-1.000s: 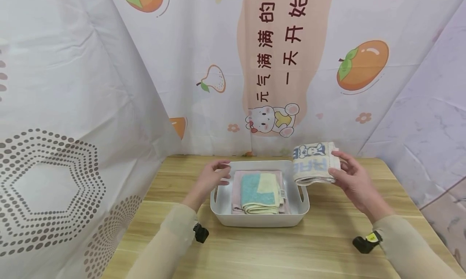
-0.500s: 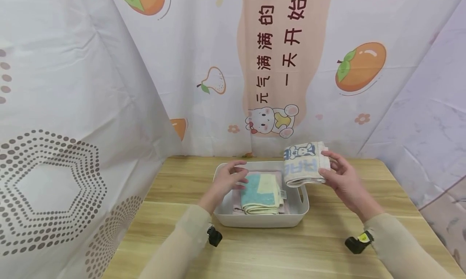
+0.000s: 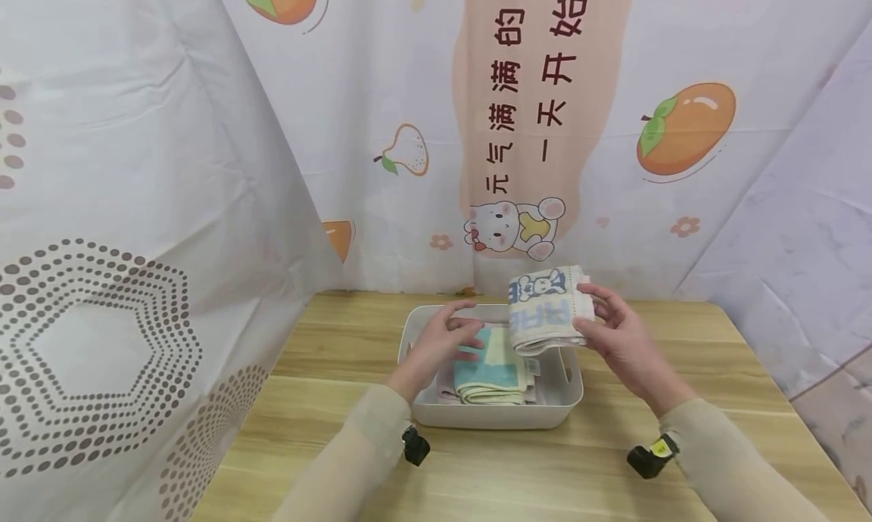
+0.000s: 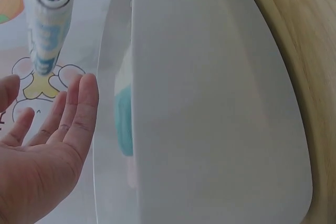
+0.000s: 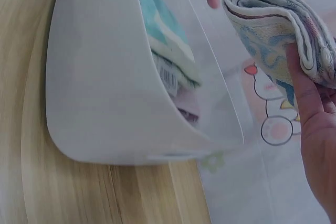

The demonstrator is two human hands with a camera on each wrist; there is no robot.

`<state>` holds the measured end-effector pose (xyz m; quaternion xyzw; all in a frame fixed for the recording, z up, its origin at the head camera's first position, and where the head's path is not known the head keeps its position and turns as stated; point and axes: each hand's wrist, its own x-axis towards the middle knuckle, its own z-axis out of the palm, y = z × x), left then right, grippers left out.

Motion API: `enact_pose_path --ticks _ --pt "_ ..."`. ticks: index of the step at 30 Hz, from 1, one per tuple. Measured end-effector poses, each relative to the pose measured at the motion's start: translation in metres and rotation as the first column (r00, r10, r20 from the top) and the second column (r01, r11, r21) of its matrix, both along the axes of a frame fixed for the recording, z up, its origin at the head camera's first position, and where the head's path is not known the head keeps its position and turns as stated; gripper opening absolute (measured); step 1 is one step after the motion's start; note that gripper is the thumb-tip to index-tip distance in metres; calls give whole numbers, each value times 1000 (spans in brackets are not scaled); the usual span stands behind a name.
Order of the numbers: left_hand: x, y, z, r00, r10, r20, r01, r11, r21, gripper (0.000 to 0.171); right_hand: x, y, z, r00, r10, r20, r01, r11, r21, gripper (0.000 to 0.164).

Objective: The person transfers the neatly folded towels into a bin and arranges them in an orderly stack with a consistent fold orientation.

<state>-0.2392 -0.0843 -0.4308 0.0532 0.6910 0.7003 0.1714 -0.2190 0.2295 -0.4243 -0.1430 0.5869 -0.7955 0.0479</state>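
A folded cream towel (image 3: 545, 310) with a blue bear and lettering is pinched at its right edge by my right hand (image 3: 623, 340), above the right part of a white plastic basket (image 3: 490, 416). In the right wrist view, the folded towel (image 5: 273, 35) shows its rolled layers between thumb and fingers. My left hand (image 3: 439, 348) is over the basket's left side, fingers spread and holding nothing. The left wrist view shows that hand (image 4: 47, 156) with its palm toward the towel (image 4: 50, 24). Inside the basket lies a folded turquoise and yellow towel (image 3: 487, 374) on a pink towel (image 3: 446, 382), partly hidden.
The basket stands on a wooden table (image 3: 518, 476) near its back edge. Behind hangs a white curtain (image 3: 402, 227) with fruit prints and writing; another printed curtain (image 3: 225, 280) closes off the left. A tag (image 5: 167, 77) hangs from the turquoise towel.
My right hand has carried the cream towel leftward over the basket. My left hand has moved right, from beside the basket's left edge to above its inside.
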Motion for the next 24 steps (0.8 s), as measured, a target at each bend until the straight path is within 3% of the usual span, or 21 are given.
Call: enact_pose_path --ticks 7,15,24 --pt "-1 10 -4 1000 -30 -3 30 998 60 62 -3 -13 -2 1000 -1 6 1 999 37 54" --pt "-2 24 -4 1000 -13 23 10 995 99 61 -4 -21 -3 1000 -7 23 5 997 80 55" --pt "-2 34 -5 999 -24 34 21 996 89 66 -1 -30 -6 999 15 47 -20 994 107 55"
